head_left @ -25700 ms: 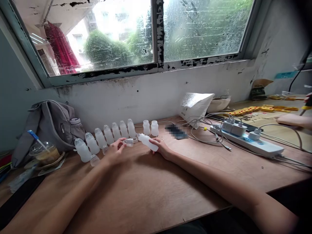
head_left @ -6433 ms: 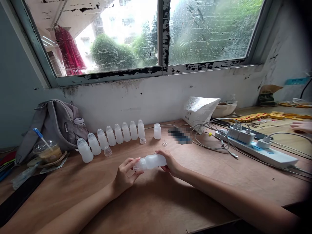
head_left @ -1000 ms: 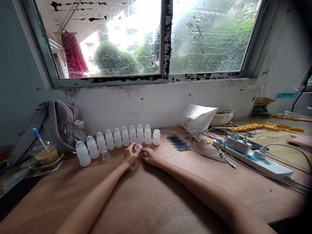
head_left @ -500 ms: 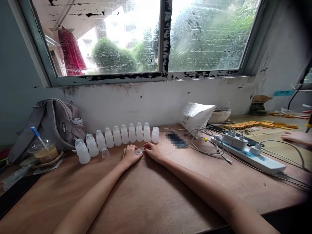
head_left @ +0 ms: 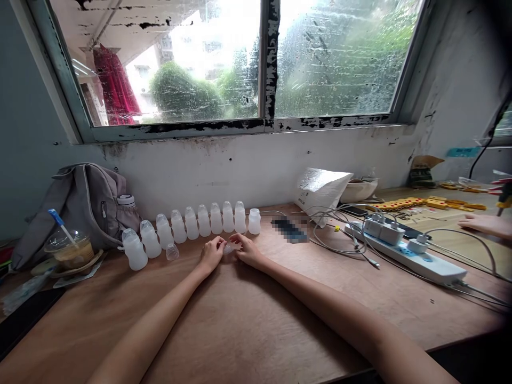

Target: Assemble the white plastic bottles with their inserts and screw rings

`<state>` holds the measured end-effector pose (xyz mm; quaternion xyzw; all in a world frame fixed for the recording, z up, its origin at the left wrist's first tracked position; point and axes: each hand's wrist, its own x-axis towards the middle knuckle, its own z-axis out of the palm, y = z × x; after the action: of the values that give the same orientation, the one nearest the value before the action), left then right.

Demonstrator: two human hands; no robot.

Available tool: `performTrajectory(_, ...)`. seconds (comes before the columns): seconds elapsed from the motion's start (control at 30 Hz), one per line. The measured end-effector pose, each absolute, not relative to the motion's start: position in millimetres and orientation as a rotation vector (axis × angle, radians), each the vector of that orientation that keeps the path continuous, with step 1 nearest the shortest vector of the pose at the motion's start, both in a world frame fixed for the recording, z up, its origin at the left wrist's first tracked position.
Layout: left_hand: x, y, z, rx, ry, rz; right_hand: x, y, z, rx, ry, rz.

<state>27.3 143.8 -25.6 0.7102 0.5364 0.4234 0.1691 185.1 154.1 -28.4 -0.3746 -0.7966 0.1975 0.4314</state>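
My left hand (head_left: pixel 213 254) and my right hand (head_left: pixel 245 249) meet at mid-table, each with its fingers pinched together around a small clear piece (head_left: pixel 228 249). Which fingers touch it is too small to make out. Behind them stands a row of several frosted bottles with clear domed caps, from the leftmost bottle (head_left: pixel 135 249) to the capped one (head_left: pixel 240 217). At the row's right end is a bottle without a cap (head_left: pixel 254 221). A loose clear cap (head_left: pixel 172 252) sits in front of the row, left of my left hand.
On the left are a grey backpack (head_left: pixel 86 202) and a drink cup with a straw (head_left: pixel 71 249). To the right lie a pixelated dark object (head_left: pixel 291 230), a white bag (head_left: pixel 322 192), tangled cables and a power strip (head_left: pixel 412 253). Another person's hand (head_left: pixel 486 225) is at far right.
My left fingers have come off the table and pinch at the clear piece. My right fingers have closed in on it from the right. At far right, a screwdriver has come further into view.
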Motion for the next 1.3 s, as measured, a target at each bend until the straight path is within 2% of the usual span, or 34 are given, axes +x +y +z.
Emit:
performTrajectory(0.4, 43, 139, -27, 1.733, 1.271, 1.290, 185, 152, -25, -1.016, -1.821, 0.388)
performTrajectory(1.03, 42, 136, -31, 2.105, 1.179, 1.199, 187, 164, -33, -1.113, -1.718, 0.544)
performTrajectory(1.3, 34, 136, -28, 2.509, 1.086, 1.151, 192, 164, -29, -0.995, -1.718, 0.791)
